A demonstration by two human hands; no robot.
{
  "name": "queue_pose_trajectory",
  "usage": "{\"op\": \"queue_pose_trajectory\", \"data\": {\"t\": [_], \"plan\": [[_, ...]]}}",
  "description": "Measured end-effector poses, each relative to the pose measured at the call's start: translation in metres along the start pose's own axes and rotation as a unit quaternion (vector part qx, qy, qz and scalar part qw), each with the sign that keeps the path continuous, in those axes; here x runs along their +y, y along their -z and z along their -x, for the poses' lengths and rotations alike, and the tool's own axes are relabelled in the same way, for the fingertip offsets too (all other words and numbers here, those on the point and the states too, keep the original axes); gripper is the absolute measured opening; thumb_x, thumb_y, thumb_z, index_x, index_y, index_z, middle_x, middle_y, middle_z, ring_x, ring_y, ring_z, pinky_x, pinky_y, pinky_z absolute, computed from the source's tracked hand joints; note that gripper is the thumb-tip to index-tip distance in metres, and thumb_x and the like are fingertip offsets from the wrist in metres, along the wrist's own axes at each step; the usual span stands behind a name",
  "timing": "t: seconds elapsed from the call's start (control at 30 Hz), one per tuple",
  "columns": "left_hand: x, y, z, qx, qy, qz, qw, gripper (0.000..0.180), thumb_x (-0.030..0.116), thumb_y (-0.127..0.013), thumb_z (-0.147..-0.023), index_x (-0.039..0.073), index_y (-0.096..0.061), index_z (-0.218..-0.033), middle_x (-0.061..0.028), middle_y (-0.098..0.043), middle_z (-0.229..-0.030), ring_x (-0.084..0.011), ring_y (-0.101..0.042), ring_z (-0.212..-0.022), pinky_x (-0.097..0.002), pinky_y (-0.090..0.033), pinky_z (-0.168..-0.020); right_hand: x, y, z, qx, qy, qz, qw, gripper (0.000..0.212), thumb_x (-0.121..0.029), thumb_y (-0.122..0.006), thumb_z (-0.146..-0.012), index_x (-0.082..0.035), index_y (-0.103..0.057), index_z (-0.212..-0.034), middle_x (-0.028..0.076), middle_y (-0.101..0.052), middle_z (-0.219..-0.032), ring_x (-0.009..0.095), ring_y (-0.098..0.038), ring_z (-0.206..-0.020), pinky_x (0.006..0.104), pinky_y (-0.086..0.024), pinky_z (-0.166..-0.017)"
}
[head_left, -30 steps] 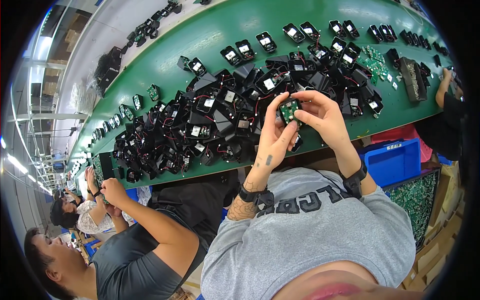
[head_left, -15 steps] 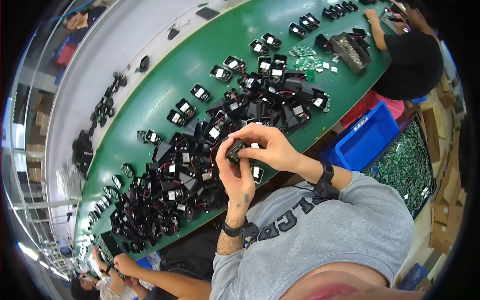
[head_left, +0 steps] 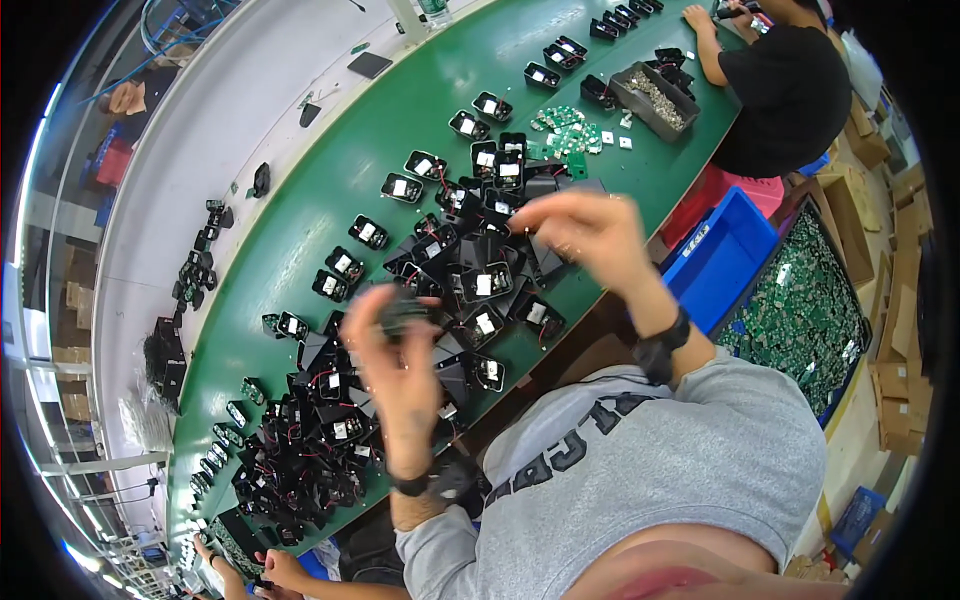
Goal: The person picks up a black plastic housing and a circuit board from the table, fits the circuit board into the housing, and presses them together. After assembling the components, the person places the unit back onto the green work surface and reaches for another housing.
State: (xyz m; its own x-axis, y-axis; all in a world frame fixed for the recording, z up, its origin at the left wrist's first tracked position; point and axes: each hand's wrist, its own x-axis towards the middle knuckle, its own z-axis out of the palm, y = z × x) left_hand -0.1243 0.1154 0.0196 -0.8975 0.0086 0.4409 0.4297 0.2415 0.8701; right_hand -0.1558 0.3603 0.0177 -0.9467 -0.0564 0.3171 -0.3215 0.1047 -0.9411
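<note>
My left hand [head_left: 395, 365], smeared by motion, is closed round a small dark part [head_left: 404, 314], its details blurred. My right hand [head_left: 595, 240] is off to the right, also smeared, its fingers pointing left above the heap. Whether anything is between those fingertips I cannot make out. Beneath both hands spreads a large pile of black plastic housings [head_left: 485, 285], many with a white block and red wires inside.
The long green table [head_left: 300, 215] carries a row of black housings [head_left: 369, 232]. At the far right are small green circuit boards [head_left: 565, 130] and a grey bin of small parts [head_left: 655, 100]. A blue crate [head_left: 722, 255] stands right of me. Co-workers sit at both ends.
My hands, earlier together on the dark part, have separated. The left carried the part to the left; the right moved up and right. The view has shifted somewhat.
</note>
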Motion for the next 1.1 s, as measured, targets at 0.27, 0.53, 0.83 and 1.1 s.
{"op": "queue_pose_trajectory", "data": {"t": [0.27, 0.53, 0.83, 1.1], "plan": [[-0.070, 0.240, -0.068, 0.145, 0.132, -0.312, 0.930, 0.050, 0.004, -0.061, -0.080, 0.010, -0.045, -0.126, -0.0081, -0.058, -0.093, -0.0138, -0.057, -0.070, -0.0239, -0.045, -0.059, 0.125, 0.126, 0.023, 0.044, -0.085, 0.365, 0.926, 0.045, -0.020, -0.069, -0.078, -0.011, -0.061, -0.121, 0.010, -0.057, -0.122, 0.022, -0.053, -0.115, 0.0357, -0.043, -0.094], [-0.192, 0.319, -0.067, -0.002, 0.332, -0.481, 0.811, 0.046, 0.008, -0.069, -0.067, 0.003, -0.059, -0.112, -0.0113, -0.065, -0.073, -0.0193, -0.065, -0.066, -0.0322, -0.053, -0.059, 0.161, 0.131, 0.038, 0.043, 0.002, 0.447, 0.894, 0.040, -0.017, -0.070, -0.068, -0.009, -0.063, -0.107, 0.017, -0.049, -0.134, 0.036, -0.048, -0.121, 0.0422, -0.035, -0.102], [-0.215, 0.312, -0.065, 0.033, 0.312, -0.642, 0.699, 0.037, 0.028, -0.067, -0.077, 0.003, -0.065, -0.105, -0.0190, -0.068, -0.097, -0.0360, -0.065, -0.092, -0.0421, -0.051, -0.083, 0.193, 0.153, 0.035, 0.084, -0.104, 0.251, 0.959, 0.029, -0.008, -0.068, -0.081, -0.004, -0.057, -0.108, 0.010, -0.060, -0.111, 0.021, -0.055, -0.108, 0.0314, -0.042, -0.092], [-0.205, 0.260, -0.092, -0.077, 0.395, -0.494, 0.770, 0.041, 0.037, -0.077, -0.070, 0.001, -0.070, -0.089, -0.0123, -0.070, -0.076, -0.0258, -0.069, -0.073, -0.0377, -0.052, -0.070, 0.194, 0.155, 0.031, 0.332, -0.032, 0.118, 0.935, 0.030, -0.011, -0.064, -0.089, 0.000, -0.058, -0.116, 0.007, -0.066, -0.100, 0.010, -0.061, -0.085, 0.0201, -0.044, -0.069]]}}
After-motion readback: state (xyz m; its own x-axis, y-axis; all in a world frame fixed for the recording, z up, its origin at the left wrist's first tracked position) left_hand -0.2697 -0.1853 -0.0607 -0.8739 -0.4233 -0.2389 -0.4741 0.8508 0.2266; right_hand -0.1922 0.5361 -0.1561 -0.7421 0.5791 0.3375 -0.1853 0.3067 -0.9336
